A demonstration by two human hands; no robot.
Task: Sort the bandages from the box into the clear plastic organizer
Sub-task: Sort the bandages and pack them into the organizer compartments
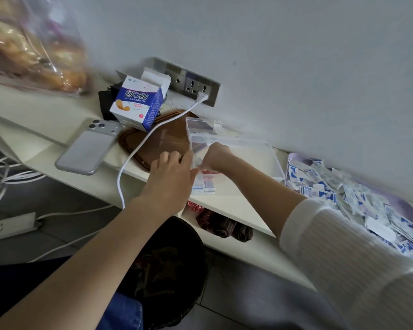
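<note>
Both hands are found together at the near left corner of the clear plastic organizer (275, 160), which is set on the white worktop (45, 113) close to the wall. The right hand (216, 158) is seen curled into a tight fist, and a small bunch of bandages (197, 163) is pinched at its fingertips, though the detail is softened by blur. The left hand (169, 171) is stretched in from the left with its fingers loosely bent and its thumb laid towards that same bunch; whether anything is actually gripped by it cannot be told. Just nearer than the hands, a few blue-and-white sorted bandages (204, 185) are lined up side by side at the organizer's near left end.

Further left, the bandage box (138, 103) is seen standing with its top flaps open, one corner propped on a brown board (167, 139). To the right of the organizer, a big loose heap of bandages (339, 191) is spread over a purple tray (402, 207). A phone (88, 148) is laid face down near the box, and a white cable (200, 97) is plugged into the wall socket (188, 83) and trailed across the board and over the worktop's near edge
</note>
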